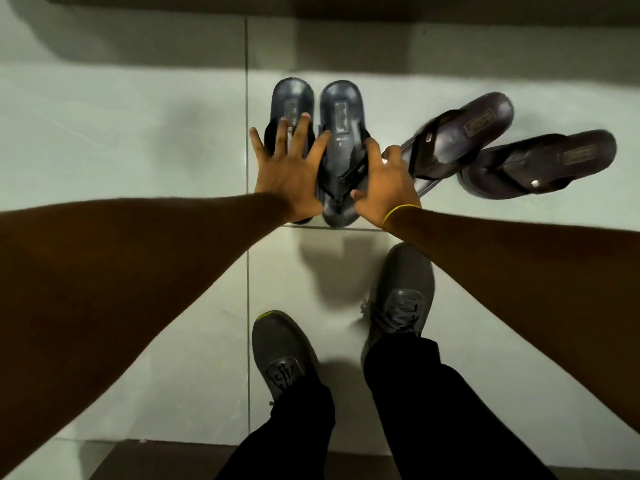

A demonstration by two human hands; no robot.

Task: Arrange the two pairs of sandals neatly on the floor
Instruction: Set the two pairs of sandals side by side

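**Squaring the grey pair beside the skewed brown pair**

At twelve o'clock, the grey sandals are lying parallel and touching on the tiled floor; at two o'clock, the brown sandals are lying angled, presumably awaiting alignment. I am spreading my left hand, fingers splayed, over the left grey sandal, and cupping my right hand loosely against the other, gripping nothing, to square them.

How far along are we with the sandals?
About halfway. Done: the grey pair lies side by side, straight. In hand: the left hand is spread open over it and the right hand rests at its edge. Left: the brown pair lies angled and staggered.
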